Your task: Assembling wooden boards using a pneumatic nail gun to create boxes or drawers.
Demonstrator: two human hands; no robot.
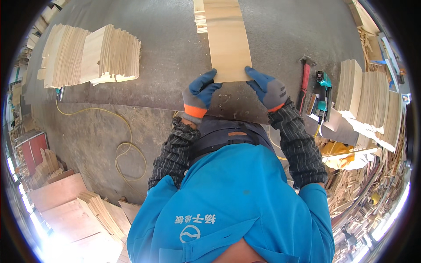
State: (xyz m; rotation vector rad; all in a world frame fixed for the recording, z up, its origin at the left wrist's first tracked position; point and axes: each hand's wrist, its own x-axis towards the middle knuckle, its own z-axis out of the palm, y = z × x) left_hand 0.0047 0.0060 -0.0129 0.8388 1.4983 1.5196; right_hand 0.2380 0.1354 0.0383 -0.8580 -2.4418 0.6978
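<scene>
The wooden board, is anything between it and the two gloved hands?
Nothing visible is. The left hand and the right hand both already grip the near corners of the wooden board on the grey table. The red hammer lies off to the right, apart from it.

red hammer (305, 85); teal nail gun (323, 92); yellow hose (125, 144)

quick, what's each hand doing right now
Left hand: closed on the near left corner of the wood strip.
Right hand: closed on its near right corner.
</scene>
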